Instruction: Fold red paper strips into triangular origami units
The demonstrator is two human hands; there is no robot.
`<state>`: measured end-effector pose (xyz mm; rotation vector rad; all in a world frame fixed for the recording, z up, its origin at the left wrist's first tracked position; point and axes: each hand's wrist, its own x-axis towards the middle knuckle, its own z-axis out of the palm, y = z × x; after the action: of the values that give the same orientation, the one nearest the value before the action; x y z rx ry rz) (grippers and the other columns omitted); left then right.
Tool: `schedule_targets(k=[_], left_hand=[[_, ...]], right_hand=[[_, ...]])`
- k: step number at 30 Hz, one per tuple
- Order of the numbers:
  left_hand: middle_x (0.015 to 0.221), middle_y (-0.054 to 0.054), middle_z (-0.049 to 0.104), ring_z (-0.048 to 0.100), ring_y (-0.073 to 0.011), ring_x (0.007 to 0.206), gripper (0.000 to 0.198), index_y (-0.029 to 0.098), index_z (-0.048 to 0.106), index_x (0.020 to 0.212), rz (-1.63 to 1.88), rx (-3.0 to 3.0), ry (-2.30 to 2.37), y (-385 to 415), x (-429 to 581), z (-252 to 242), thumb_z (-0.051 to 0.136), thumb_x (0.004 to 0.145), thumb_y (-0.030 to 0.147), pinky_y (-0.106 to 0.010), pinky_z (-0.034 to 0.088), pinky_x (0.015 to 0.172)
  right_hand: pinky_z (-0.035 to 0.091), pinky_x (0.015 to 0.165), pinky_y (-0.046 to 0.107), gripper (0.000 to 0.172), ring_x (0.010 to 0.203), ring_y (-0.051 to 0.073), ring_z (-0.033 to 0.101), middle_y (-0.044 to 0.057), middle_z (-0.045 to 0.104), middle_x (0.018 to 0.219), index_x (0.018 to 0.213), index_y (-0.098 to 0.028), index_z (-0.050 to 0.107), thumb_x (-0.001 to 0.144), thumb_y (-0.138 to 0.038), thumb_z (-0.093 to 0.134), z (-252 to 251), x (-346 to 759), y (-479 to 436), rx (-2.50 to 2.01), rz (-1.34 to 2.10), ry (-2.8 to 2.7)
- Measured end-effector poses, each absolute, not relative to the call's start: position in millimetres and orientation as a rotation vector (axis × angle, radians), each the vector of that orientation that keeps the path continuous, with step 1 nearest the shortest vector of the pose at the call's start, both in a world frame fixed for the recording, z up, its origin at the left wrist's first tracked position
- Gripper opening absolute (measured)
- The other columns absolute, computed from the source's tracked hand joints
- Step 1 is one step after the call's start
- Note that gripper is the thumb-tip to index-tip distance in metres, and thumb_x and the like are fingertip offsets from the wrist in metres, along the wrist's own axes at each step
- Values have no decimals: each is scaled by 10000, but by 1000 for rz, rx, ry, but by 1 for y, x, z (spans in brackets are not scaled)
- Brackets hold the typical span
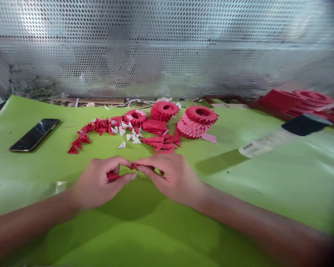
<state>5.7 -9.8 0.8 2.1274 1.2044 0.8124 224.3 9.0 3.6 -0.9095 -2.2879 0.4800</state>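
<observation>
My left hand (93,185) is curled, with red folded paper (113,177) tucked in its palm. Its index fingertip meets a small red folded paper piece (134,166), while the thumb lies just below. My right hand (178,180) pinches that piece between thumb and index finger; its other fingers are partly hidden. Just beyond my hands lie white folded paper triangles (133,138), red folded triangles (82,137) and a pile of red paper pieces (163,142).
Ring-shaped paper stacks (202,115) stand at the back. A phone (35,135) lies at left. At right are a clear cylinder with a black cap (303,124) and a tray (269,113) of red paper. A perforated metal screen (167,48) rises behind the green table (267,178).
</observation>
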Motion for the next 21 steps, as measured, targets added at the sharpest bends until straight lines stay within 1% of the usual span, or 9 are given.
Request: schedule_targets(k=[3, 6, 10, 13, 15, 16, 18, 19, 21], left_hand=[[485, 90, 444, 394, -81, 395, 288, 154, 659, 996, 731, 2111, 1301, -9, 6, 2, 608, 926, 429, -168, 239, 378], [497, 82, 486, 429, -89, 398, 252, 157, 632, 1031, 683, 2135, 1244, -8, 6, 1, 562, 952, 386, -168, 254, 377], [511, 42, 550, 440, -82, 405, 250, 156, 630, 796, 692, 2338, 1164, -7, 5, -1, 462, 955, 251, -175, 257, 401], [529, 27, 586, 481, -92, 435, 241, 160, 628, 754, 657, 2472, 1143, -8, 5, 0, 462, 924, 203, -181, 303, 432], [601, 14, 638, 532, -108, 472, 161, 161, 655, 897, 587, 2489, 1158, -10, 5, 3, 508, 904, 227, -189, 358, 446], [665, -3, 671, 567, -124, 507, 200, 157, 646, 1030, 561, 2492, 1174, -10, 5, 5, 533, 891, 246, -199, 394, 459], [839, -64, 720, 645, -172, 629, 454, 133, 516, 1306, 527, 2510, 1202, -11, 3, 8, 553, 876, 273, -242, 480, 520], [926, -99, 726, 673, -197, 704, 529, 122, 436, 1387, 523, 2525, 1202, -11, 1, 9, 533, 892, 279, -270, 515, 566], [1069, -147, 710, 695, -229, 850, 509, 121, 371, 1436, 516, 2553, 1186, -10, -3, 10, 448, 956, 270, -320, 557, 669]], right_hand=[[444, 544, 220, 223, 630, 119, 643, 13, 764, 832, 1051, -207, 744, 983, -291, 549, 7, 223, 9, -980, 641, -2231], [417, 496, 217, 236, 619, 119, 630, 20, 752, 852, 1076, -204, 723, 990, -307, 528, 7, 222, 9, -1028, 805, -2230], [459, 557, 224, 211, 688, 128, 655, 21, 743, 861, 1051, -194, 705, 977, -315, 550, 3, 221, 9, -965, 854, -2242], [444, 568, 228, 196, 673, 125, 652, 3, 740, 818, 993, -201, 706, 972, -348, 579, 0, 221, 9, -934, 784, -2306], [419, 555, 230, 188, 625, 119, 630, 0, 731, 777, 968, -200, 708, 979, -327, 570, 0, 222, 11, -931, 693, -2336], [410, 548, 230, 187, 607, 117, 619, 3, 726, 765, 964, -195, 705, 983, -310, 559, 0, 223, 12, -936, 651, -2330], [395, 534, 225, 180, 585, 112, 602, 10, 717, 757, 974, -182, 693, 980, -289, 549, 2, 226, 15, -960, 592, -2286], [387, 529, 223, 177, 581, 109, 594, 12, 712, 759, 976, -178, 685, 979, -285, 545, 3, 227, 17, -979, 573, -2264], [374, 531, 221, 169, 587, 104, 580, 9, 702, 762, 953, -178, 674, 975, -283, 543, 5, 230, 21, -1019, 545, -2235]])
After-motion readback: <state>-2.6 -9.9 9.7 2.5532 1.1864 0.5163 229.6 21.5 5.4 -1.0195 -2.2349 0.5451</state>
